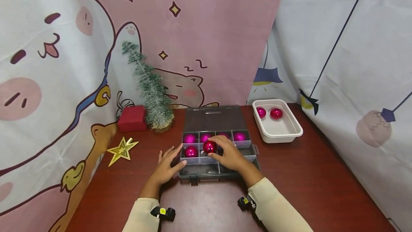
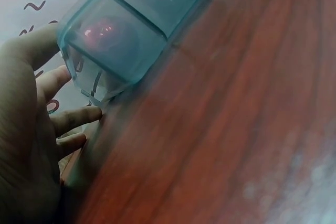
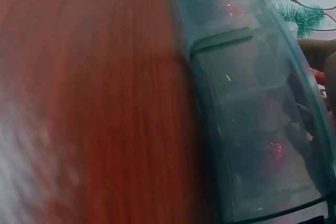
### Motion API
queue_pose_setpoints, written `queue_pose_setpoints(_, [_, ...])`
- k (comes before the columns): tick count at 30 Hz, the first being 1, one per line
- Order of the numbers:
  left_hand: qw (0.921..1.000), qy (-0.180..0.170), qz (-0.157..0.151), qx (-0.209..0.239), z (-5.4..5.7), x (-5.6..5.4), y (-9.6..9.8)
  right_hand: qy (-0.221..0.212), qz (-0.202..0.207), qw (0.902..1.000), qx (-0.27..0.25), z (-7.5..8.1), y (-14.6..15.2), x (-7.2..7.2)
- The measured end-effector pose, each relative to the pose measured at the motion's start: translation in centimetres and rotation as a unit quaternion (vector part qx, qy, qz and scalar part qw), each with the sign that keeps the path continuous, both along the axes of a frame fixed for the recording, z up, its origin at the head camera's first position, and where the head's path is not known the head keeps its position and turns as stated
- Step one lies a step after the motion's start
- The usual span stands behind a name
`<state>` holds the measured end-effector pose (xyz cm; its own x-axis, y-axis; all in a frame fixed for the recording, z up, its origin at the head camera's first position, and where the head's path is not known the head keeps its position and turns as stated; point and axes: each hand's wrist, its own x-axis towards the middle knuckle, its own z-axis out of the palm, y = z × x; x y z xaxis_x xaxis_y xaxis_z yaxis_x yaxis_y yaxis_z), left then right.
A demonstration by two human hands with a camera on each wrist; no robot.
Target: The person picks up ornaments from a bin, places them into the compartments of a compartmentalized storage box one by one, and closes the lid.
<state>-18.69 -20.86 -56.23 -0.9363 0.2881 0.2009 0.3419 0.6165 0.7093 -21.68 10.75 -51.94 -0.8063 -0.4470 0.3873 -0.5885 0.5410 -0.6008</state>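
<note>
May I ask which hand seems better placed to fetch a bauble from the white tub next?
Probably the right hand, once it releases its bauble: the white tub stands right of the compartment box, the left hand at the box's left edge.

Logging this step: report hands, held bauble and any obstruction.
Right hand pinching shiny bauble at the divided box. Left hand at box's left side. Lid open, nothing visibly blocking.
</note>
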Motion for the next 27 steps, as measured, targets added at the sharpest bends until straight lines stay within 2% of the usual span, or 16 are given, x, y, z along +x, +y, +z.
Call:
queue_pose_setpoints(6, [0.9998, 0.017, -0.001, 0.005, -0.02, -0.07, -0.01, 0.019, 0.001, 0.9997, 0.015, -0.34, -0.28, -0.05])
queue_pose_setpoints(16, [0.9997, -0.021, -0.003, -0.016, 0.55, -0.16, -0.05, 0.024, -0.005, 0.9991, 0.033, -0.48, -0.27, 0.36])
queue_pose_setpoints(27, [0.999, -0.038, -0.014, -0.019, 0.41, -0.5, -0.47, 0.018, -0.019, 0.9983, 0.052, -0.51, -0.31, 0.62])
